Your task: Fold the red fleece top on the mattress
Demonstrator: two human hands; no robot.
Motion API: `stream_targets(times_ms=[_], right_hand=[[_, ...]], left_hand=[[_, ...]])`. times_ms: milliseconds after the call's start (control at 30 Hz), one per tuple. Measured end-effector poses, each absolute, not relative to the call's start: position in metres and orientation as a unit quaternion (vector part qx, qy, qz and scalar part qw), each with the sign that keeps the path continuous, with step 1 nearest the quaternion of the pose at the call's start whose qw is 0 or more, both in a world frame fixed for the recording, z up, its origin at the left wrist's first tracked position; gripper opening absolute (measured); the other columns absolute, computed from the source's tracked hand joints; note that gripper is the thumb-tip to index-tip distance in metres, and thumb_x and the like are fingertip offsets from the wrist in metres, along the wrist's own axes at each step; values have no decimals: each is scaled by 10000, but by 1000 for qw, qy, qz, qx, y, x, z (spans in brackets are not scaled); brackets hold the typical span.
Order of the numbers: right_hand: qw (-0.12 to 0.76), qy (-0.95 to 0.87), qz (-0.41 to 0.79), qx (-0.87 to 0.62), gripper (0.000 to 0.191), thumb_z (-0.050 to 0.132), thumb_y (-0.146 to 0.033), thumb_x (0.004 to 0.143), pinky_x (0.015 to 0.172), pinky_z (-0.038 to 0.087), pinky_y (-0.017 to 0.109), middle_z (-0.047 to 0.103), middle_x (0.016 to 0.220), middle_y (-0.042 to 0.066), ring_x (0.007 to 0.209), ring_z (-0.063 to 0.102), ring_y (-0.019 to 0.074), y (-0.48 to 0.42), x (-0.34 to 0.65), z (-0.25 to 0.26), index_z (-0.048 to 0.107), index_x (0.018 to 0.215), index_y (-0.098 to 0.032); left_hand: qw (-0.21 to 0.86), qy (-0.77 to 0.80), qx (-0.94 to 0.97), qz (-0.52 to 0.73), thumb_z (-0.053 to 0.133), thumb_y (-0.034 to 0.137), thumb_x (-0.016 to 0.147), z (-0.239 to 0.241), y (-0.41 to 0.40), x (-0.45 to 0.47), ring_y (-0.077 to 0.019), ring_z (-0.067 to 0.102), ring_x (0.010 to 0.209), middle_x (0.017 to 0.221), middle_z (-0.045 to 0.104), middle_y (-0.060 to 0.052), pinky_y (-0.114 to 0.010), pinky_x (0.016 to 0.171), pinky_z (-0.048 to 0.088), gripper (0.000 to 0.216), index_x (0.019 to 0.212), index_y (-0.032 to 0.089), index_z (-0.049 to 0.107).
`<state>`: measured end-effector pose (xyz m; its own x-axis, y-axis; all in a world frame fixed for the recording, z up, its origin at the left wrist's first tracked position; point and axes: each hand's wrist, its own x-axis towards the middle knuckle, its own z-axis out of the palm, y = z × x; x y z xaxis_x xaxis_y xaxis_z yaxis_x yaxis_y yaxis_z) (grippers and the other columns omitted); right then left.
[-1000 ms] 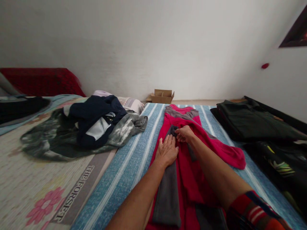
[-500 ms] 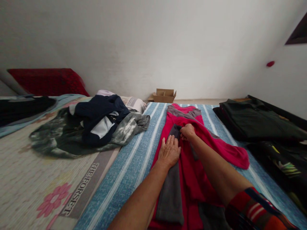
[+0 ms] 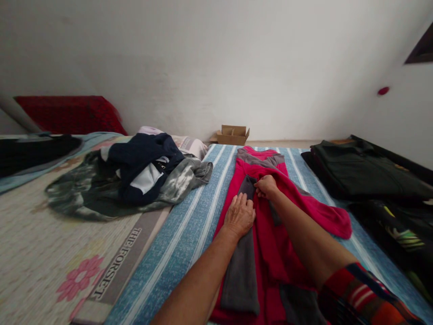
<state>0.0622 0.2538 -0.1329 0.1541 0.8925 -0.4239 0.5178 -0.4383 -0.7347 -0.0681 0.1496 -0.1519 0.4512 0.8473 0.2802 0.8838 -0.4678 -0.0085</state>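
Note:
A pink and grey jacket (image 3: 237, 266) lies spread on the blue striped sheet, its collar pointing toward the wall. One grey-panelled sleeve is folded down along its left side, and the other sleeve stretches out to the right. My left hand (image 3: 240, 215) rests flat on the folded sleeve with the fingers stretched out. Just beyond it, my right hand (image 3: 266, 186) pinches the jacket's fabric near the top of that sleeve. My forearms hide part of the jacket's front.
To the left, a navy garment (image 3: 142, 162) lies on grey-green patterned clothing (image 3: 81, 198). Dark folded clothes (image 3: 358, 167) are stacked at the right edge. An open cardboard box (image 3: 233, 135) stands by the wall. The striped sheet (image 3: 176, 243) adjoins a floral mat (image 3: 111, 253).
My left hand has slid very slightly toward me along the sleeve. The right hand keeps its pinch in the same place, and the view has shifted a little.

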Motion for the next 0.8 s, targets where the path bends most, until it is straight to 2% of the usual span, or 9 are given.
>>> stream_targets(times_ms=[133,200,267,400,533,667,800], right_hand=[[232,-506,398,-729,238,591,-242,831,379,408,178,536,430,-28,352,487,77,258,63,-140,590,625,-123],[239,-513,383,-730,268,599,-204,800,340,380,174,492,340,-23,294,457,86,260,63,-144,570,541,-140],[243,-521,370,-730,262,601,-190,782,334,381,175,506,337,-12,286,462,94,261,62,-147,573,526,-145],[244,-547,336,-727,185,601,-190,766,365,413,177,578,420,8,332,516,103,258,59,-150,611,587,-143],[227,-583,278,-729,133,583,-225,775,460,467,208,632,517,39,430,587,130,250,57,-144,649,692,-144],[206,-637,175,-722,173,560,-274,797,677,491,290,694,797,101,755,661,204,229,54,-130,646,909,-173],[179,-731,92,-652,252,512,-268,836,877,409,335,631,1093,112,1059,560,226,200,49,-122,593,1068,-212]], left_hand=[[61,-521,-845,-105,414,298,896,-149,148,-69,-266,381,1279,1330,469,-183,-423,1065,286,298,1096,106,524],[50,-518,-849,-92,407,319,896,-148,147,-71,-268,360,1293,1355,447,-174,-416,1070,275,341,1140,107,513],[43,-517,-851,-80,393,338,898,-147,144,-73,-275,329,1311,1379,419,-179,-419,1076,259,405,1207,93,484],[20,-517,-854,-49,336,414,910,-147,131,-79,-289,255,1346,1432,341,-183,-449,1088,207,543,1346,93,373],[-12,-515,-857,-25,314,490,902,-145,118,-84,-300,180,1371,1469,275,-166,-472,1095,172,598,1385,137,333],[-24,-514,-857,-30,310,489,903,-142,109,-86,-294,160,1376,1470,271,-169,-479,1101,151,591,1379,140,347],[-52,-515,-855,-26,301,490,901,-136,95,-87,-299,163,1375,1474,263,-162,-501,1098,146,590,1378,144,352]])
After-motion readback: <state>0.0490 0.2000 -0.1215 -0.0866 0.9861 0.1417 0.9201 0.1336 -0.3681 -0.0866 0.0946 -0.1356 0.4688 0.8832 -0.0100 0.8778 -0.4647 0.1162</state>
